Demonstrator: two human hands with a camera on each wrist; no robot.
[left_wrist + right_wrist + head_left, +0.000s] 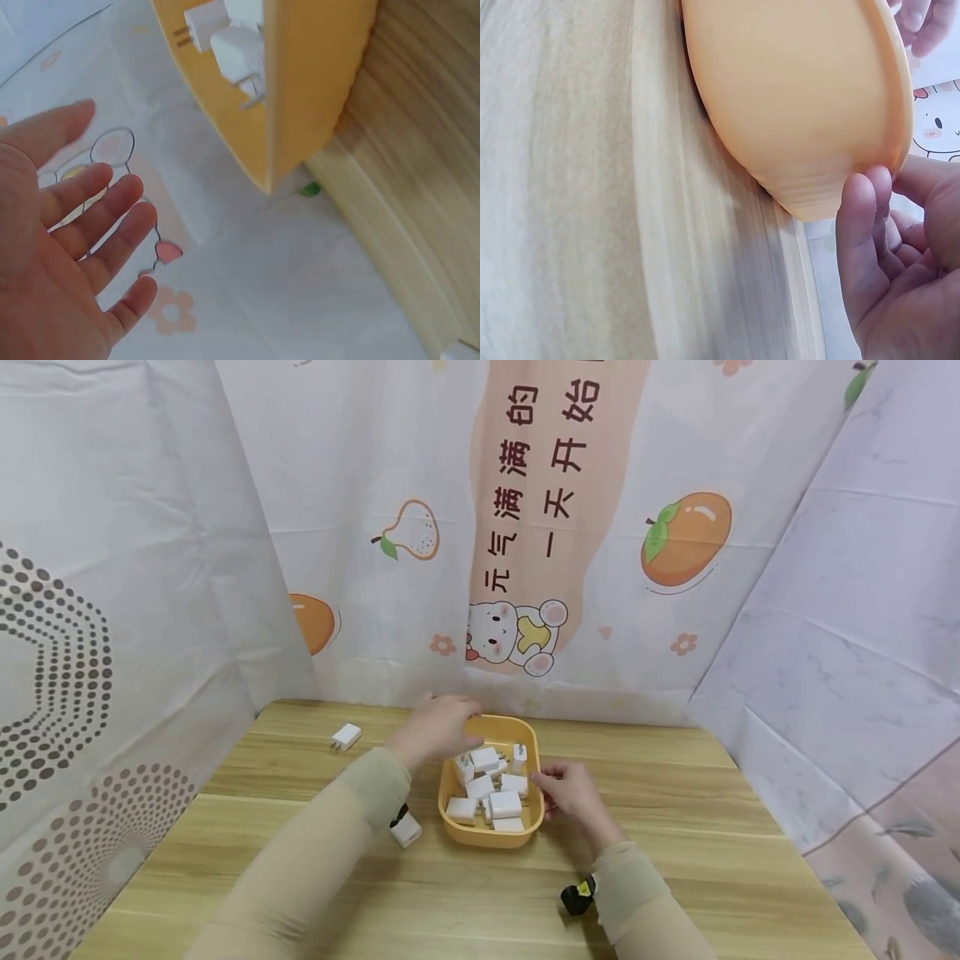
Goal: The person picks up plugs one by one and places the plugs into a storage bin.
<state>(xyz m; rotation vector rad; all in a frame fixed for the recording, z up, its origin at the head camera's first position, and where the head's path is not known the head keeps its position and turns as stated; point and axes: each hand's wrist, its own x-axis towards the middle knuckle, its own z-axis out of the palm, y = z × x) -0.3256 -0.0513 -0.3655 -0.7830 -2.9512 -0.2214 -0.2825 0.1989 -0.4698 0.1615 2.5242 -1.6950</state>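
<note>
A yellow plastic basket stands on the wooden table, holding several white charger plugs heaped inside. Over its far left rim reaches my left hand. The left wrist view shows that hand with fingers spread and slightly bent, nothing in its palm. On the basket's right side, my right hand pinches the rim. In the right wrist view, its fingertips lie against the outer wall, with the thumb over the edge.
One loose white charger plug lies at the table's far left. Another plug lies left of the basket, partly overlapped by the black wrist camera. A printed curtain hangs along the back edge of the wooden table.
</note>
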